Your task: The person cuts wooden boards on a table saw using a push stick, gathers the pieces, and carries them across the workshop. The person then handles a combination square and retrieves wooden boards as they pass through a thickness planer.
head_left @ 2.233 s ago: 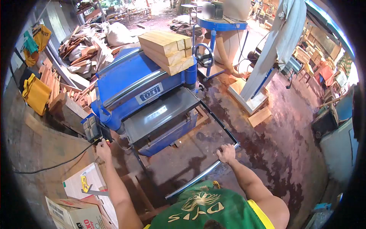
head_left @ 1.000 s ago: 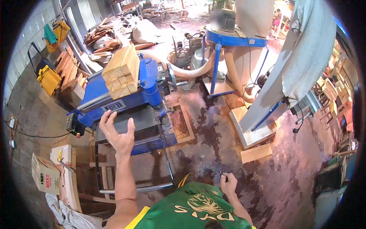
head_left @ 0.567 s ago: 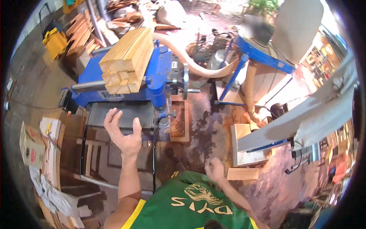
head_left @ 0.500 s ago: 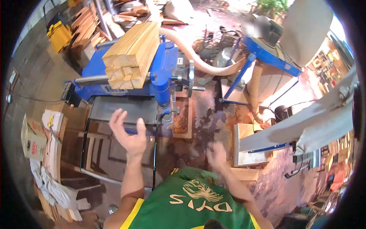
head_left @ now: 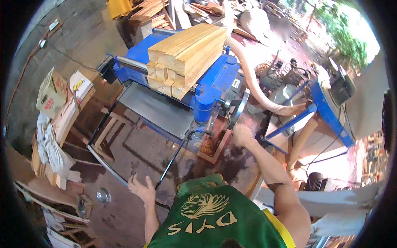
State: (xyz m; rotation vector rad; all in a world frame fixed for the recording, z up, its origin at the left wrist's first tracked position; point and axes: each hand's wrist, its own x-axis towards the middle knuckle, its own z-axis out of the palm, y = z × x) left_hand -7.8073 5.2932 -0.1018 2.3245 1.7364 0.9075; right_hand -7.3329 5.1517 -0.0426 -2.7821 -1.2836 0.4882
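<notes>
My left hand (head_left: 142, 189) is open and empty, its fingers spread beside the metal bar (head_left: 108, 168) of the planer's front frame. At the lower end of the black handwheel (head_left: 240, 109), my right hand (head_left: 242, 134) is closed around the wheel's handle, which the fingers hide. The handwheel sits on the right side of the blue planer (head_left: 205, 101). Stacked on top of that machine are several light wooden beams (head_left: 188, 47). Below them the grey metal bed (head_left: 155, 108) extends towards me.
A ribbed hose (head_left: 252, 84) curves behind the handwheel to the blue-framed dust collector (head_left: 326, 109) on the right. Left of the planer stand a cardboard box (head_left: 52, 96) and boards with a grey cloth (head_left: 51, 144). A round metal object (head_left: 103, 195) lies on the floor.
My right hand has moved up and forward to the handwheel and closed there. My left hand has dropped from above the planer bed to near the frame bar. The view has turned and come closer.
</notes>
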